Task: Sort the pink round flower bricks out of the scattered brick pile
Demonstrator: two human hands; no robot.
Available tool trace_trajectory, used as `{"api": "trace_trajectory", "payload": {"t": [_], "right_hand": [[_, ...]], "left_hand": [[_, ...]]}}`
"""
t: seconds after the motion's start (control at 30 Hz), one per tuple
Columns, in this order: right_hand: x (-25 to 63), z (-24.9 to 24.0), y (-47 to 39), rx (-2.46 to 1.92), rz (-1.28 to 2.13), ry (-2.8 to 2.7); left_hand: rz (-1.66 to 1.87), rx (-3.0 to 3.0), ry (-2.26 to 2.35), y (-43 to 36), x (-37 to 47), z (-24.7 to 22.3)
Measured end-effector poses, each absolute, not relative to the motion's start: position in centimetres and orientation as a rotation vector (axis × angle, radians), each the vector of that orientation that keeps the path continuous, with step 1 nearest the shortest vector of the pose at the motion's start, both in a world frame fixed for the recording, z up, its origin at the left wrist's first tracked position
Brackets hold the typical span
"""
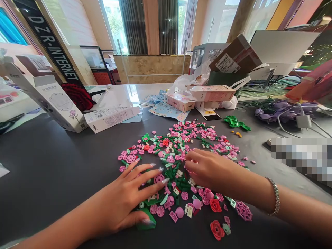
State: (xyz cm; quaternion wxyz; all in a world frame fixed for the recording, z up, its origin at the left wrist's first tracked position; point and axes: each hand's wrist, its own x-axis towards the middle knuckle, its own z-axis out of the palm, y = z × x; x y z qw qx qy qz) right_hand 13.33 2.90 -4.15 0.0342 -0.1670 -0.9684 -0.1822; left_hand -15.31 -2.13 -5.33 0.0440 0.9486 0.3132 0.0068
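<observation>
Two hands (127,197) (214,171) among toy pieces (184,195); perhaps four red roses (217,230).

1. From afar I saw long, glossy, tapered nails (165,181) on the left hand (128,195), their tips silvery.
2. The left thumbnail (148,222) looked darker to me, a smoky blue-grey.
3. I made out a silvery, chunky bracelet (276,197) around the right wrist (266,193).
4. Both forearms (70,219) were bare in my view; on the right hand (211,169), the nails were hidden.
</observation>
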Motion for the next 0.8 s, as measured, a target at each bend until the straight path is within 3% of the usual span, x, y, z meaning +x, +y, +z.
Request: {"api": "trace_trajectory", "payload": {"t": [0.2,0.6,0.8], "right_hand": [[13.5,-4.1,3.1,-0.44,-0.612,-2.924],[14.1,-3.4,2.7,-0.813,-0.17,-2.583],[13.5,-3.0,2.4,-0.786,-0.018,-2.501]], "left_hand": [[0.019,2.896,0.972,-2.0,-15.3,-5.4],[0.237,2.675,1.008,-2.6,-14.9,-5.0],[0.547,2.582,1.002,-2.7,-14.9,-5.6]]}}
